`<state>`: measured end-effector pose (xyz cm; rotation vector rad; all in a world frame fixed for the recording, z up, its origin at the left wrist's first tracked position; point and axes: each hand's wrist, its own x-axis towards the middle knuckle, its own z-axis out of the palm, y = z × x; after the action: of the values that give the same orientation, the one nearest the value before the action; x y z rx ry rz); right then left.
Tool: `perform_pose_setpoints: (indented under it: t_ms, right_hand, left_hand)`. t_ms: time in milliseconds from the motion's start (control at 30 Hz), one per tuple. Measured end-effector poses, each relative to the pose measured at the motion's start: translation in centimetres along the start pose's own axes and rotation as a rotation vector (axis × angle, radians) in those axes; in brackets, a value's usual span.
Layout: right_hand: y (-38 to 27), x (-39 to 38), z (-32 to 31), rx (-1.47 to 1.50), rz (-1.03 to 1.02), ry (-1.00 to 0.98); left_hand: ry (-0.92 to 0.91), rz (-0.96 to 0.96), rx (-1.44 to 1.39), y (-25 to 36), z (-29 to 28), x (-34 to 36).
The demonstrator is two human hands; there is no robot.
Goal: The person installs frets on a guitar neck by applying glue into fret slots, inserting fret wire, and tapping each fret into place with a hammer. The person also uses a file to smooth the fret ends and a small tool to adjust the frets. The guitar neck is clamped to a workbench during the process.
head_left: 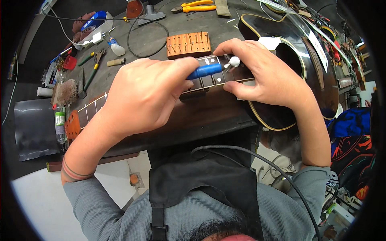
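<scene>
My left hand [150,94] is closed around a blue-handled tool [204,71], held over the dark fretboard [90,109] of an acoustic guitar. The tool has a small white piece [235,61] at its end; its exact form is unclear. My right hand [269,80] spans the fretboard near the body, forefinger at the far edge and thumb at the near edge, gripping it just beside that tip. The glossy black guitar body [323,96] lies to the right, with pale strips over it. An orange headstock piece [73,125] shows at the left.
A wooden block with pins [189,44] stands behind the fretboard. Yellow pliers [197,8], green-handled cutters [94,68], a brush [67,91], a bottle [60,124] and cables [146,54] lie around the dark bench. A black cable [257,154] hangs across my apron.
</scene>
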<state>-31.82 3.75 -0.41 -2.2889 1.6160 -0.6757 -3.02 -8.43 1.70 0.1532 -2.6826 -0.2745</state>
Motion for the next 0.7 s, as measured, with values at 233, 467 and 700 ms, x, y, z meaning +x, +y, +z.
perform_pose_setpoints:
  t_ms: [233,467,700]
  right_hand:
    - [0.43,-0.06,0.55,-0.051,-0.037,0.028]
    - [0.11,0.1,0.2,-0.036,0.028,-0.033]
    - [-0.06,0.27,-0.11,-0.035,0.035,-0.05]
  left_hand:
    - [-0.086,0.03,0.069,0.12,-0.07,-0.15]
    - [0.037,-0.025,-0.053,0.02,0.17,-0.51]
    - [0.192,-0.143,-0.165,0.52,0.1,-0.68]
